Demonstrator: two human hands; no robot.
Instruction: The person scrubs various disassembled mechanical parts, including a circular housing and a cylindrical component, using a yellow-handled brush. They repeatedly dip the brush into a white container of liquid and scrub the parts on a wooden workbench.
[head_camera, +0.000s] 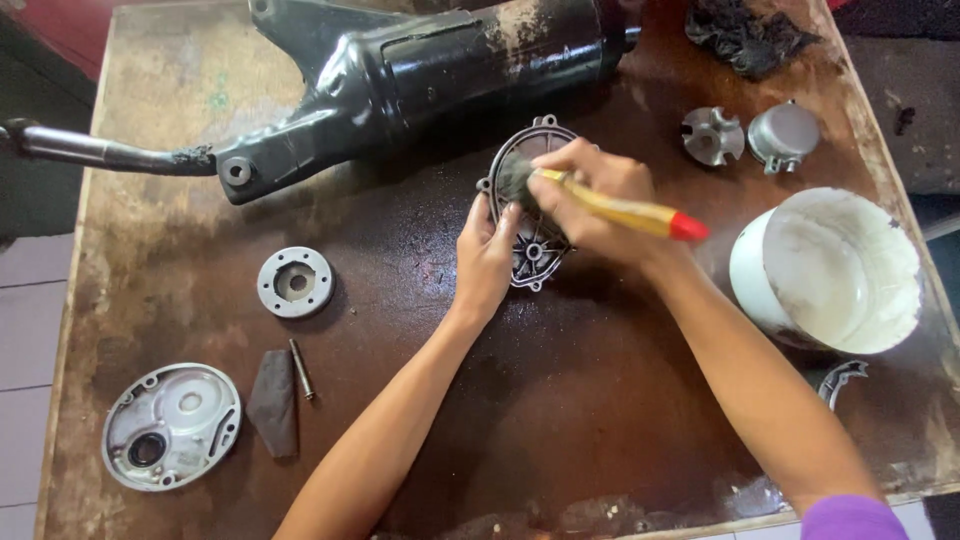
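An oily, dark metal cover plate (532, 252) with bolt lugs lies on the stained wooden table (560, 400), near its middle. My left hand (487, 258) rests on the plate's left edge, fingers flat against it. My right hand (590, 200) is closed around a paintbrush (630, 213) with a yellow handle and a red tip. The brush's bristles touch the plate's upper left part. My right hand hides part of the plate.
A large black engine casing (400, 75) lies across the back. A white bucket (830, 265) stands at the right, with two small grey metal parts (750, 135) behind it. At the left lie a grey ring (295, 281), a round cover (172, 426), a dark pad and a pin.
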